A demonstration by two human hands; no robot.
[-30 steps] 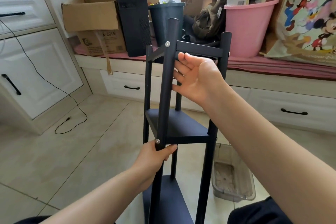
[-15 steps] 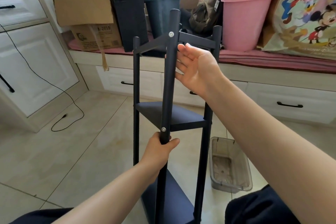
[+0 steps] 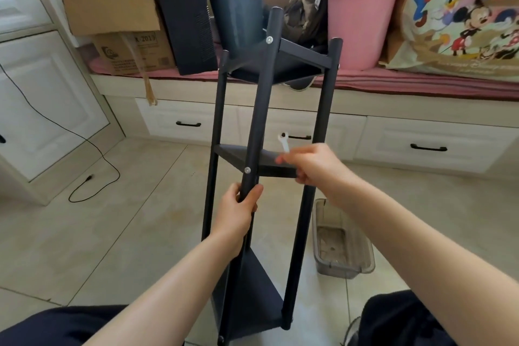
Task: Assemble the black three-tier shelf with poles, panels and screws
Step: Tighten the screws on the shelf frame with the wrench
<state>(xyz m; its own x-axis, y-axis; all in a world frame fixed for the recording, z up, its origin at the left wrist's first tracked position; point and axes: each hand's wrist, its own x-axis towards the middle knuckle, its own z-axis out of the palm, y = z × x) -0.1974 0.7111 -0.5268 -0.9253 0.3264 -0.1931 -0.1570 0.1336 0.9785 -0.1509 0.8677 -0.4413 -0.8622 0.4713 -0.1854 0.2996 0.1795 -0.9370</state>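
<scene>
The black three-tier shelf [image 3: 323,132] stands tilted on the tiled floor in front of me, with triangular panels at top, middle and bottom between its poles. Silver screw heads show on the near pole at the top panel [image 3: 270,40] and the middle panel [image 3: 247,170]. My left hand [image 3: 241,213] is closed around the near pole just below the middle panel. My right hand [image 3: 311,163] is at the right edge of the middle panel and holds a small white wrench [image 3: 284,141] that sticks up from my fingers.
A clear plastic tray [image 3: 341,244] lies on the floor right of the shelf. Behind stands a bench with drawers holding a cardboard box [image 3: 112,3], a black computer tower [image 3: 182,14], a dark bin [image 3: 238,14] and a pink bucket [image 3: 362,22]. A black cable [image 3: 92,177] trails at left.
My right hand dropped from the top panel down to the middle panel and the white wrench now shows in it. The left hand kept its grip on the near pole.
</scene>
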